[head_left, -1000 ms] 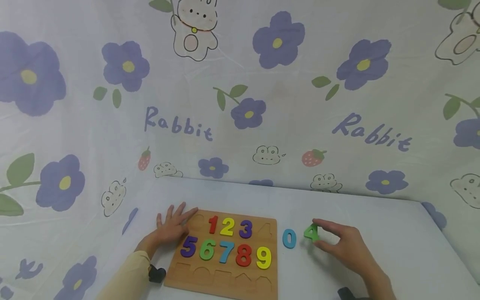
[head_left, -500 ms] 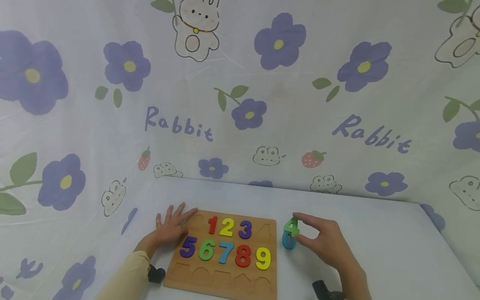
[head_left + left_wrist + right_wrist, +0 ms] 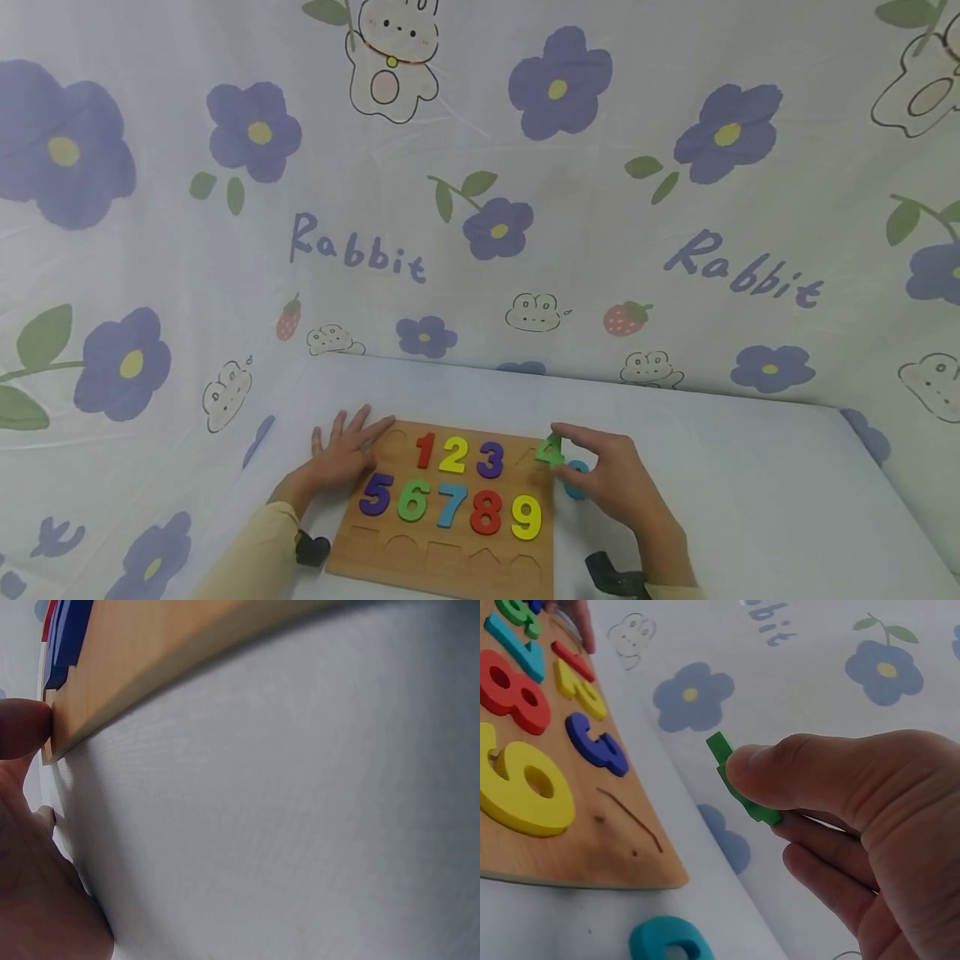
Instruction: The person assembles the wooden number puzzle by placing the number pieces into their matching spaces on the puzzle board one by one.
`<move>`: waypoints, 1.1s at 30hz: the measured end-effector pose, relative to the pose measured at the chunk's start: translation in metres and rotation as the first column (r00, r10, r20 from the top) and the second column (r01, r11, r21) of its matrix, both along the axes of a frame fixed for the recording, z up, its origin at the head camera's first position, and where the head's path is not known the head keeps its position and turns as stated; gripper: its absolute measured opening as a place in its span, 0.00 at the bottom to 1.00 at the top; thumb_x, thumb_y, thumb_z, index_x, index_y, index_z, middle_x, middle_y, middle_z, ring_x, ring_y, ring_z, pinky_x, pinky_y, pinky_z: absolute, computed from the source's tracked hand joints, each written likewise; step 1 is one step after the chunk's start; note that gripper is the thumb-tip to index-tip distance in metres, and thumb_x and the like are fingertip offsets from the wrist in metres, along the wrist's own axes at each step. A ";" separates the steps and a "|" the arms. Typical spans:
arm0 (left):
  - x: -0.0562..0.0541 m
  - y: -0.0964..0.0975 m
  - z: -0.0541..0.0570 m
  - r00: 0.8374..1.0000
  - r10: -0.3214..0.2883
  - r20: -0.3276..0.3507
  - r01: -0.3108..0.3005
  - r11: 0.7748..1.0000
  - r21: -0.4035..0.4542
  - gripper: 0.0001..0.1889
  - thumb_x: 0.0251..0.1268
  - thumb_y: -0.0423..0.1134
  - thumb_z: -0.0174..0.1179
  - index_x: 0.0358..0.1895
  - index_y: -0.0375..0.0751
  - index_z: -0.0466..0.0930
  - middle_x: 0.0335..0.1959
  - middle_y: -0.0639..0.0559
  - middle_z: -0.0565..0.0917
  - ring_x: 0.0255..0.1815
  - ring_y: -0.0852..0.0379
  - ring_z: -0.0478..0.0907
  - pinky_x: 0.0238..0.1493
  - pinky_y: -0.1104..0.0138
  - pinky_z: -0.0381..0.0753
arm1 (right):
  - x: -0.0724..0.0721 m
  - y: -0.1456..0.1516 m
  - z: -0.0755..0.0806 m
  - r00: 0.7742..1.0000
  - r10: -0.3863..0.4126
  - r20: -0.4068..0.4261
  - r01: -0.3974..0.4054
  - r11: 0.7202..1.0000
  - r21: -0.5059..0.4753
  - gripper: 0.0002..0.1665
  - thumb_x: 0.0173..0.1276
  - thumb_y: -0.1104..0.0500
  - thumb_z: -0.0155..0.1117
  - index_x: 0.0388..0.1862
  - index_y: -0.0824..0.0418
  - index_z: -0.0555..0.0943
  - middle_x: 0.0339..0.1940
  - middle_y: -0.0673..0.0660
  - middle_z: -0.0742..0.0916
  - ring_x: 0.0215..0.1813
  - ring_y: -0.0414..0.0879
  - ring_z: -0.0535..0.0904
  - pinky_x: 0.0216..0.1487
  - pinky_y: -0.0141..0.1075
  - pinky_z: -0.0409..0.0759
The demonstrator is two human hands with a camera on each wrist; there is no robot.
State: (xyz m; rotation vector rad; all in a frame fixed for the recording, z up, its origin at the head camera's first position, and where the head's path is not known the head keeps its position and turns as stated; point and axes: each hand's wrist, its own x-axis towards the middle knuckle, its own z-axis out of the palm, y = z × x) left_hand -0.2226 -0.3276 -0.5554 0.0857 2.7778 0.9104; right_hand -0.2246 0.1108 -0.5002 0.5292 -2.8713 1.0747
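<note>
A wooden number puzzle board point(image 3: 352, 546) lies on the white table, with the numbers 1 to 3 in its top row and 5 to 9 in the row below. My right hand point(image 3: 618, 483) pinches a green number 4 point(image 3: 550, 451) between thumb and finger, held over the board's upper right corner. In the right wrist view the green 4 point(image 3: 742, 784) is seen edge-on, off the board. A blue number 0 point(image 3: 576, 480) lies on the table right of the board, partly behind my right hand. My left hand point(image 3: 341, 462) rests with spread fingers on the board's upper left edge.
Outlined recesses point(image 3: 446, 554) run along the board's bottom row, and another recess point(image 3: 392, 440) sits left of the red 1. The white table point(image 3: 750, 483) extends to the right. A cloth point(image 3: 480, 167) with flowers and rabbits hangs behind.
My right hand has carried the green 4 leftward, from right of the blue 0, past it, to the board's upper right corner. The left hand stays put.
</note>
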 end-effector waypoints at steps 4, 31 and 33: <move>0.000 0.000 0.000 1.000 0.001 0.003 -0.001 1.000 0.006 0.40 0.68 0.37 0.54 0.86 0.58 0.66 0.92 0.32 0.44 0.89 0.20 0.24 0.75 0.22 0.11 | -0.003 -0.008 -0.007 0.999 0.014 0.039 -0.014 1.000 -0.019 0.36 0.67 0.56 0.82 0.74 0.51 0.84 0.71 0.51 0.89 0.75 0.57 0.83 0.74 0.59 0.81; -0.006 -0.006 -0.013 1.000 0.003 0.006 -0.003 1.000 -0.013 0.40 0.69 0.38 0.53 0.87 0.60 0.65 0.93 0.35 0.42 0.90 0.22 0.22 0.76 0.23 0.10 | -0.013 -0.035 -0.044 0.993 -0.003 0.118 0.001 1.000 0.016 0.35 0.64 0.58 0.84 0.72 0.52 0.86 0.70 0.53 0.90 0.75 0.57 0.83 0.77 0.57 0.79; -0.007 -0.006 -0.014 1.000 0.002 0.010 -0.001 0.999 -0.040 0.40 0.70 0.39 0.52 0.87 0.59 0.63 0.93 0.36 0.42 0.90 0.23 0.22 0.76 0.23 0.11 | -0.013 -0.035 -0.044 0.993 0.001 0.121 -0.003 1.000 0.021 0.36 0.64 0.58 0.84 0.72 0.51 0.86 0.70 0.52 0.90 0.75 0.56 0.83 0.77 0.57 0.79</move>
